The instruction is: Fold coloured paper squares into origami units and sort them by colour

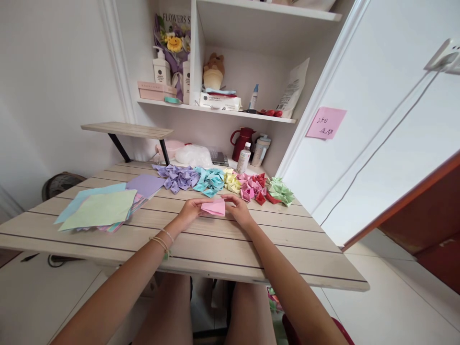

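Note:
Between my two hands, just above the middle of the slatted table, is a partly folded piece of pink paper [214,207]. My left hand [191,211] pinches its left end, thumb and fingers closed on it. At the paper's right and upper edge, my right hand [237,209] grips with its fingers curled round. Right behind the hands lie piles of folded paper pieces: purple [179,178], blue [209,180], yellow [232,181], pink [247,186], red [261,183] and green [281,191].
Flat sheets of coloured paper [98,208] lie stacked on the table's left. A small raised shelf [127,128] stands behind them. At the back are a bottle [244,158], a dark red jug [242,143] and a tumbler [261,151]. The table's front edge [215,272] is near my legs.

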Action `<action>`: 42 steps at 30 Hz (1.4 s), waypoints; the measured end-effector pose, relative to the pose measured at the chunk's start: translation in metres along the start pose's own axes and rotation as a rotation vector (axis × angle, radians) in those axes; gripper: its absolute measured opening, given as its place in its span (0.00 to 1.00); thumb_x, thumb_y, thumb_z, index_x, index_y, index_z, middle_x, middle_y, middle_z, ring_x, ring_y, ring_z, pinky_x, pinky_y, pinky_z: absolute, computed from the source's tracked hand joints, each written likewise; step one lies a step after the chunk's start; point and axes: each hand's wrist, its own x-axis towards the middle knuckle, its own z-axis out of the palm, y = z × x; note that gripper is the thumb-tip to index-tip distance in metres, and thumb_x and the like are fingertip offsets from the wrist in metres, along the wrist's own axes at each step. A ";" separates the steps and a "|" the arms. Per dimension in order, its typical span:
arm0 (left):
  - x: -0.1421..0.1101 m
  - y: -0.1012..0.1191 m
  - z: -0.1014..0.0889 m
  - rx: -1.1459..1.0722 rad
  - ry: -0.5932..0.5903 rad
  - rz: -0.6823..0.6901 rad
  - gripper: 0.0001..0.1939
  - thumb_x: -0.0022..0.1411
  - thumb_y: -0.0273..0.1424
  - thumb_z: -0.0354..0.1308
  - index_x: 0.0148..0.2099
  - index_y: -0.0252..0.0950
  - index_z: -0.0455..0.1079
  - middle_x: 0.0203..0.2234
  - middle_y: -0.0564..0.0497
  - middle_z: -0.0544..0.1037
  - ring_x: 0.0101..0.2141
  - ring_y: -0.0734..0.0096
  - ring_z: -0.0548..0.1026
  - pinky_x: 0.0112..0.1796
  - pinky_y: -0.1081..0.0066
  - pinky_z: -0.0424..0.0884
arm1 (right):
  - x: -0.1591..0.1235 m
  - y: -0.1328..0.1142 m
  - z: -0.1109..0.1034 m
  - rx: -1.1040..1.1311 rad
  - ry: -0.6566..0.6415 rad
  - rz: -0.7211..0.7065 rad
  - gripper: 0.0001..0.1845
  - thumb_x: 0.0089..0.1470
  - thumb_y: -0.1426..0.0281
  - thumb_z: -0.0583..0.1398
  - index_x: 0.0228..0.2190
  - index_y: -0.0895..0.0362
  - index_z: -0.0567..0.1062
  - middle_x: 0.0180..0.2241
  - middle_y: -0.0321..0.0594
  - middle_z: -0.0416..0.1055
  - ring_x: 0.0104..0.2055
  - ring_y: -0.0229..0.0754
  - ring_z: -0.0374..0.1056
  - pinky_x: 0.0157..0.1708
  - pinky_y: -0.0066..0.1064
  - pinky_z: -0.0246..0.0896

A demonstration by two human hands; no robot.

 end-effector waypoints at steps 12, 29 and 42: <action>0.004 -0.002 -0.003 0.185 0.105 0.109 0.27 0.38 0.35 0.69 0.43 0.31 0.75 0.32 0.45 0.80 0.38 0.61 0.76 0.46 0.61 0.67 | -0.002 -0.011 -0.001 0.015 -0.089 0.005 0.11 0.43 0.60 0.63 0.28 0.54 0.79 0.35 0.40 0.76 0.35 0.44 0.69 0.32 0.33 0.64; 0.004 -0.002 -0.002 0.158 0.174 0.161 0.21 0.42 0.37 0.67 0.39 0.31 0.75 0.32 0.47 0.80 0.35 0.63 0.76 0.43 0.59 0.71 | 0.000 -0.007 -0.001 0.213 -0.028 0.165 0.15 0.37 0.58 0.67 0.24 0.56 0.75 0.24 0.37 0.73 0.29 0.40 0.68 0.33 0.32 0.63; 0.002 0.001 0.000 0.194 0.012 0.013 0.27 0.45 0.37 0.66 0.46 0.33 0.62 0.28 0.48 0.78 0.25 0.69 0.77 0.24 0.76 0.69 | -0.002 -0.010 0.002 0.289 -0.058 0.317 0.26 0.34 0.64 0.69 0.39 0.58 0.75 0.24 0.37 0.75 0.22 0.34 0.63 0.24 0.27 0.55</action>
